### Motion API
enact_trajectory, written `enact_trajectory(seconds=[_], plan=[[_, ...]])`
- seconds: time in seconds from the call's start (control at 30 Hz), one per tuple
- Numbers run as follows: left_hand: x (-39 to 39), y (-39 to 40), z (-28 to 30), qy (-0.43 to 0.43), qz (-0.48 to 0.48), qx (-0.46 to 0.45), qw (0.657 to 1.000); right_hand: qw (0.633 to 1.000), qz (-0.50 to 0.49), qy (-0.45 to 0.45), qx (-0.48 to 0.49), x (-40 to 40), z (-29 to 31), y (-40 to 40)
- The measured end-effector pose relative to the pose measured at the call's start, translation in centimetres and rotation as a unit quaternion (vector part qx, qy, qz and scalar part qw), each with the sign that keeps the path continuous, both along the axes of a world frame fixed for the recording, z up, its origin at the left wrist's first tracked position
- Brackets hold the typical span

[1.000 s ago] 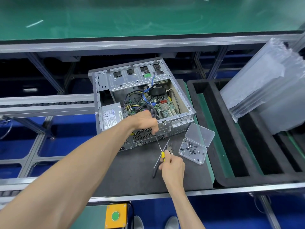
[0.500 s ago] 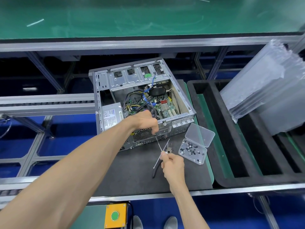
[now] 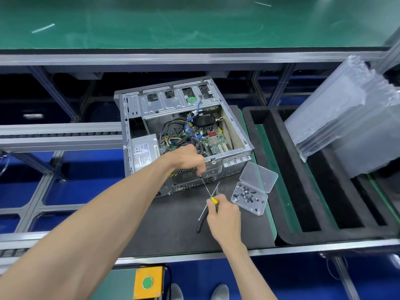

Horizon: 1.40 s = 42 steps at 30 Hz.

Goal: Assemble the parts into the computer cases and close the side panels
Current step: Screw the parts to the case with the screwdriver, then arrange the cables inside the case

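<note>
Both hands curled in pinches, left hand [image 3: 190, 158] beyond right hand [image 3: 225, 215].

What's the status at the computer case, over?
Left hand steadies screwdriver tip at case rear. Right hand grips its handle. Side panel off. Pliers lying alongside.

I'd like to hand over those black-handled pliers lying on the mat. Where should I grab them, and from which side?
Take the black-handled pliers by the handle end nearest the table's front edge, coming from the near left. That end lies bare on the dark mat; the jaw end sits under the right hand holding the yellow-handled screwdriver.
</note>
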<state>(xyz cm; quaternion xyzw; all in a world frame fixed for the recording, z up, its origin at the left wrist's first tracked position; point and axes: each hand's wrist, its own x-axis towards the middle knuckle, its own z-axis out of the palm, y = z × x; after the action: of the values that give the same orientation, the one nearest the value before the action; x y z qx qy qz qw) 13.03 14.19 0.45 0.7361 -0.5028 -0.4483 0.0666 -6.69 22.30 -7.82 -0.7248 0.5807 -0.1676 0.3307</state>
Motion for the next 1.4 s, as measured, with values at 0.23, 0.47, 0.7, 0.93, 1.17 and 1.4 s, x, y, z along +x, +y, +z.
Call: enact_trajectory(seconds=[0.23, 0.47, 0.7, 0.93, 1.17, 1.4], plan=[[0.0, 0.0, 0.0, 0.003, -0.014, -0.004, 1.000, 0.846, -0.184, -0.351, 0.356, 0.0, 0.6, -0.7], [-0.1, 0.4, 0.2, 0.017, -0.010, -0.022, 1.000, 0.999, 0.015, -0.009, 0.046, -2.0, 0.4, -2.6], [-0.2, 0.4, 0.1, 0.002, -0.011, -0.040, 0.999, 0.932, 0.249, 0.184, -0.188, 0.0, -0.5, -4.5], [-0.1, 0.1, -0.2, -0.010, -0.011, -0.040, 0.999, 0.920, 0.333, 0.154, -0.136, 3.0, -3.2, -5.8], [0.2, 0.1, -0.2, -0.004, -0.022, -0.041, 0.999, 0.919, 0.301, 0.021, -0.253, 1.6, 1.7, -5.3], [0.3, 0.1, -0.2, -0.018, -0.028, -0.049, 0.998, 0.922, 0.168, -0.092, -0.336, 1.2, 9.4, -12.2]])
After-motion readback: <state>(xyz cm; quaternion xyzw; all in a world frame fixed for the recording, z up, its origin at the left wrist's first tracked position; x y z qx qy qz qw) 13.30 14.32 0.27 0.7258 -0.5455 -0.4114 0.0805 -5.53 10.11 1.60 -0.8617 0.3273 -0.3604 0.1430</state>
